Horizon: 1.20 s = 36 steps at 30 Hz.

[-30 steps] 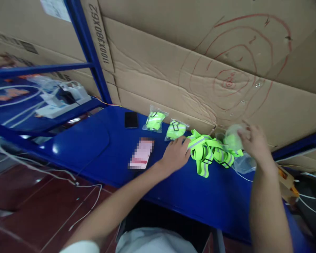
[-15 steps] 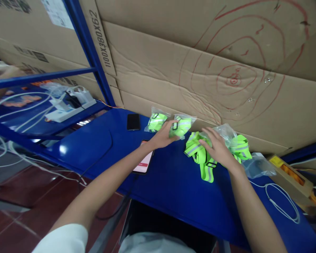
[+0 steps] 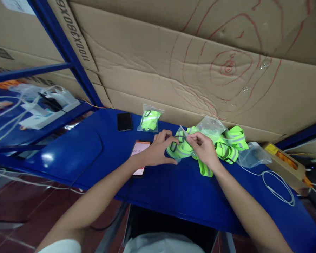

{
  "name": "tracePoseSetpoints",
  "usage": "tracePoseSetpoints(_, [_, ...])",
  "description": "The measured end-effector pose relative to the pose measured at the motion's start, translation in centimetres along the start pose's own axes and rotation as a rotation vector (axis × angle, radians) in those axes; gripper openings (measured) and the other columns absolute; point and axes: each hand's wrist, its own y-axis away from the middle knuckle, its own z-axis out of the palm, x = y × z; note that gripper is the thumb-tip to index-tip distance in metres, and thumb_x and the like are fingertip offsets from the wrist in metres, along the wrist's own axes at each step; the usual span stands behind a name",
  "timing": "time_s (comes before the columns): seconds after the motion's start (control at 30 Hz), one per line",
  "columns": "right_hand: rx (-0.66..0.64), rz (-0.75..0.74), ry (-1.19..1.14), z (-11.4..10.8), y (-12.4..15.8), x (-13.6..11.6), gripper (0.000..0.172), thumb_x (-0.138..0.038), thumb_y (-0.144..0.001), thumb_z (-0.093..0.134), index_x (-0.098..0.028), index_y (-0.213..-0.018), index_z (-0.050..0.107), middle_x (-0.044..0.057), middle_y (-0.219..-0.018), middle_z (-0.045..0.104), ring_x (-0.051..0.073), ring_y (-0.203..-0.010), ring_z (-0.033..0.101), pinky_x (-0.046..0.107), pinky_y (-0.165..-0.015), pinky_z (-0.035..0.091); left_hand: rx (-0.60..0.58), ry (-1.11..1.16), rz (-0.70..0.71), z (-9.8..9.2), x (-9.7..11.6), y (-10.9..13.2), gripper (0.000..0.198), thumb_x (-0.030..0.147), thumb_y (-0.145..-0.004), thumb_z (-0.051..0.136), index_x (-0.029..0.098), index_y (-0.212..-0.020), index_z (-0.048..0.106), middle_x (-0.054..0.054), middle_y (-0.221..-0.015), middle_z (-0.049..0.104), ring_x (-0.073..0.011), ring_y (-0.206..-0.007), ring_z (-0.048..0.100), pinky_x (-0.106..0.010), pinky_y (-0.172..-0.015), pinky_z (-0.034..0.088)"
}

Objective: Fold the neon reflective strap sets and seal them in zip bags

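Observation:
A clear zip bag with a folded neon-green reflective strap point(image 3: 181, 148) is between my hands. My right hand point(image 3: 202, 147) pinches the bag's top edge. Beside the bag's left side, my left hand point(image 3: 160, 149) has its thumb and fingers spread. Another bagged green strap point(image 3: 150, 120) lies near the cardboard, to the left. Loose green straps point(image 3: 226, 151) with grey stripes lie behind and right of my right hand, partly hidden by it. An empty-looking clear bag point(image 3: 210, 125) rests on them.
A lit phone point(image 3: 140, 147) lies partly under my left forearm, with a black phone point(image 3: 124, 121) behind it. On the right are a plastic bag point(image 3: 254, 156), a white cable point(image 3: 279, 198) and a cardboard box point(image 3: 287, 165). A cardboard wall point(image 3: 147, 63) stands behind the blue table point(image 3: 171, 189).
The bag near my left hand has come forward and been turned. My right hand has moved left from the loose straps and taken its edge. My left hand has opened. The view has shifted.

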Motion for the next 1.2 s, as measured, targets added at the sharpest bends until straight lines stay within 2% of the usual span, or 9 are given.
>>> tracePoseSetpoints(0.1, [-0.098, 0.109, -0.139, 0.3, 0.1, -0.4, 0.043, -0.061, -0.083, 0.076, -0.019, -0.087, 0.069, -0.001, -0.07, 0.064, 0.011, -0.059, 0.055, 0.026, -0.057, 0.045, 0.031, 0.35, -0.134, -0.9, 1.3, -0.3, 0.042, 0.058, -0.088, 0.073, 0.017, -0.082, 0.068, -0.003, -0.083, 0.059, -0.0155, -0.075, 0.055, -0.029, -0.075, 0.048])
tracePoseSetpoints(0.17, [-0.225, 0.204, -0.235, 0.6, 0.5, -1.1, 0.046, -0.065, -0.082, 0.075, -0.019, -0.083, 0.067, -0.003, -0.065, 0.062, 0.011, -0.054, 0.057, 0.025, -0.053, 0.049, 0.015, 0.532, -0.22, -0.9, 1.7, -0.4, 0.051, 0.06, -0.095, 0.063, 0.015, -0.07, 0.064, 0.002, -0.061, 0.051, -0.0097, -0.056, 0.042, -0.024, -0.055, 0.034])
tracePoseSetpoints(0.23, [-0.335, 0.263, -0.291, 0.8, 0.9, -1.8, 0.05, -0.068, -0.081, 0.075, -0.019, -0.082, 0.066, -0.003, -0.065, 0.063, 0.011, -0.054, 0.06, 0.025, -0.053, 0.053, -0.018, 0.593, -0.26, -0.6, 1.8, -0.4, 0.054, 0.06, -0.095, 0.063, 0.014, -0.066, 0.063, 0.003, -0.053, 0.049, -0.0081, -0.049, 0.039, -0.023, -0.05, 0.029])
tracePoseSetpoints(0.43, [-0.451, 0.29, -0.307, 0.7, 1.3, -2.8, 0.053, -0.068, -0.078, 0.077, -0.016, -0.082, 0.067, 0.0, -0.068, 0.069, 0.012, -0.058, 0.067, 0.025, -0.055, 0.059, -0.093, 0.686, -0.287, 0.1, 2.0, -0.2, 0.049, 0.057, -0.091, 0.069, 0.015, -0.068, 0.062, 0.002, -0.051, 0.055, -0.0075, -0.045, 0.044, -0.021, -0.047, 0.033])
tracePoseSetpoints(0.6, [-0.516, 0.281, -0.224, 0.4, 1.7, -3.0, 0.039, -0.055, -0.086, 0.073, -0.017, -0.084, 0.067, 0.002, -0.068, 0.071, 0.015, -0.062, 0.07, 0.028, -0.059, 0.06, -0.094, 0.561, -0.18, 0.5, 2.5, 0.2, 0.038, 0.044, -0.086, 0.077, 0.016, -0.067, 0.059, 0.003, -0.057, 0.053, -0.0072, -0.052, 0.041, -0.02, -0.05, 0.03])
tracePoseSetpoints(0.77, [-0.29, 0.023, 0.156, 0.7, 2.3, -3.1, 0.014, -0.027, -0.084, 0.066, -0.021, -0.073, 0.06, -0.003, -0.063, 0.065, 0.011, -0.057, 0.058, 0.023, -0.056, 0.045, -0.113, 0.706, -0.209, 0.7, 2.9, 0.1, 0.032, 0.039, -0.091, 0.069, 0.015, -0.071, 0.064, 0.003, -0.06, 0.05, -0.0083, -0.054, 0.039, -0.023, -0.052, 0.029])
tracePoseSetpoints(0.93, [-0.156, -0.067, 0.459, -0.6, 1.8, -3.2, 0.013, -0.024, -0.079, 0.064, -0.022, -0.07, 0.056, -0.003, -0.064, 0.062, 0.013, -0.059, 0.055, 0.026, -0.06, 0.041, 0.142, 0.806, -0.283, 0.6, 2.0, -0.2, 0.025, 0.032, -0.089, 0.065, 0.018, -0.07, 0.058, 0.004, -0.057, 0.048, -0.0093, -0.053, 0.04, -0.023, -0.053, 0.031])
tracePoseSetpoints(1.07, [-0.273, 0.095, 0.114, -1.3, 0.9, -2.1, 0.028, -0.044, -0.098, 0.049, -0.022, -0.089, 0.064, 0.004, -0.086, 0.07, 0.017, -0.076, 0.067, 0.027, -0.061, 0.053, 0.337, 0.95, -0.323, -0.5, 1.2, -0.8, 0.024, 0.032, -0.085, 0.059, 0.021, -0.069, 0.046, 0.006, -0.056, 0.038, -0.0107, -0.053, 0.039, -0.024, -0.056, 0.037])
tracePoseSetpoints(1.2, [-0.272, 0.313, -0.185, 0.5, 0.3, 0.0, 0.048, -0.065, -0.097, 0.053, -0.022, -0.113, 0.066, 0.009, -0.117, 0.072, 0.019, -0.1, 0.07, 0.031, -0.08, 0.062, 0.342, 1.136, -0.341, -2.0, 1.7, -1.2, 0.032, 0.04, -0.078, 0.065, 0.022, -0.067, 0.04, 0.002, -0.064, 0.042, -0.0128, -0.059, 0.044, -0.028, -0.059, 0.043])
